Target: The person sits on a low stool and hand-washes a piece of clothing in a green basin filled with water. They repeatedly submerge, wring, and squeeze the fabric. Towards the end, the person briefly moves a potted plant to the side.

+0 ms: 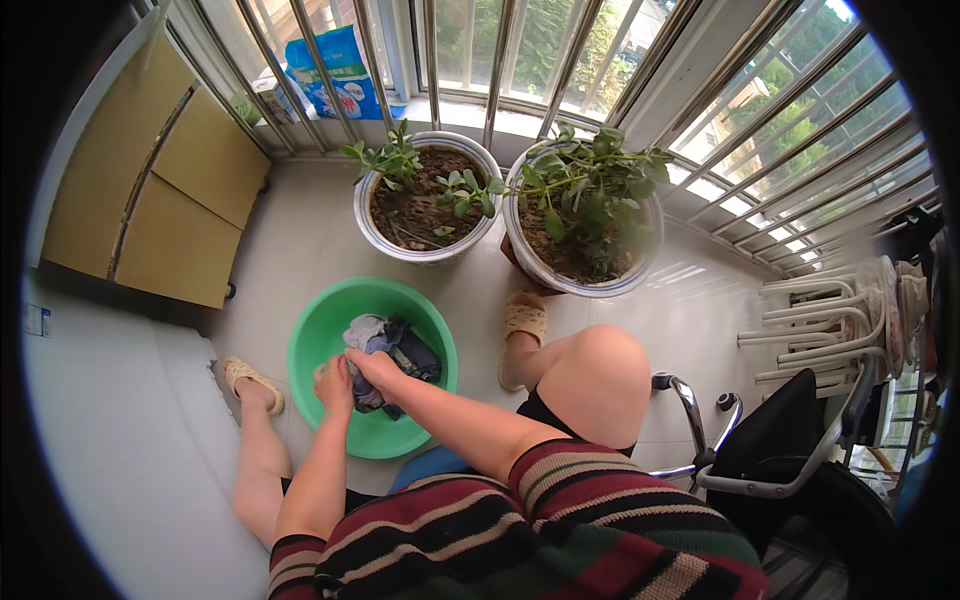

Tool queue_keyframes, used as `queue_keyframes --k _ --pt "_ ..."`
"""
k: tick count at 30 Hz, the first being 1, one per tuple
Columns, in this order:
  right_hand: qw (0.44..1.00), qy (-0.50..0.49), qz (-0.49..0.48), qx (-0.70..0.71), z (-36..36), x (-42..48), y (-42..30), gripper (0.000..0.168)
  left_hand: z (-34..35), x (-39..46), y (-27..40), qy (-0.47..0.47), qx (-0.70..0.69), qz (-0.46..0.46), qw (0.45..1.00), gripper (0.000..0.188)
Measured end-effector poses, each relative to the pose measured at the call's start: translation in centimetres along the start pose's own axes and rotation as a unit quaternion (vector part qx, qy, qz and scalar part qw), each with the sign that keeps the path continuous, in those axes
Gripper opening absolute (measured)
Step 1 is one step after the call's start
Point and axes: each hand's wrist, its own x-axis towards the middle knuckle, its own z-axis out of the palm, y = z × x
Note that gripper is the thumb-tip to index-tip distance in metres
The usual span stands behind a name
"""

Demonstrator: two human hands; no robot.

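Observation:
In front of me on the floor stands a green plastic basin [315, 315] holding a crumpled heap of clothes. A light grey cloth [365, 330] lies at the top of the heap, and dark blue garments [418, 357] spread to its right. My right hand [375, 373] reaches over the left part of the heap, its fingers bent against the fabric. Close beside it, my left hand [334, 384] has curled fingers, and the two hands nearly meet. Whether cloth is pinched between the fingers is hidden.
Two potted plants [427, 199] [585, 202] stand beyond the basin. A yellowish cabinet [184, 195] and a white panel [135, 420] flank the left. Behind metal bars [499, 67] sits a blue bag [334, 75]. To the right are stacked stools [817, 322] and an office chair [780, 450].

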Motion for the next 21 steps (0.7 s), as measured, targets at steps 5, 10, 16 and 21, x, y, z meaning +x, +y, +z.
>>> queue_keyframes --k 5,10,16,21 --pt "0.935 -0.209 0.05 0.282 -1.4 -0.5 -3.8 0.026 -5.5 -1.9 6.3 -0.105 -0.43 0.016 0.896 0.066" --pt "0.942 -0.272 -0.195 -0.027 -2.5 2.2 -1.2 0.044 -7.7 0.2 5.9 -0.095 -0.363 -0.009 0.927 0.059" --pt "0.931 -0.209 -0.265 -0.14 -1.6 0.7 -0.5 0.041 -10.4 1.1 9.8 -0.087 -0.236 0.158 0.955 0.076" --pt "0.988 -0.139 -0.064 -0.019 -0.2 -4.3 -6.0 0.044 -9.1 0.3 5.9 -0.191 -0.385 0.072 0.9 0.107"
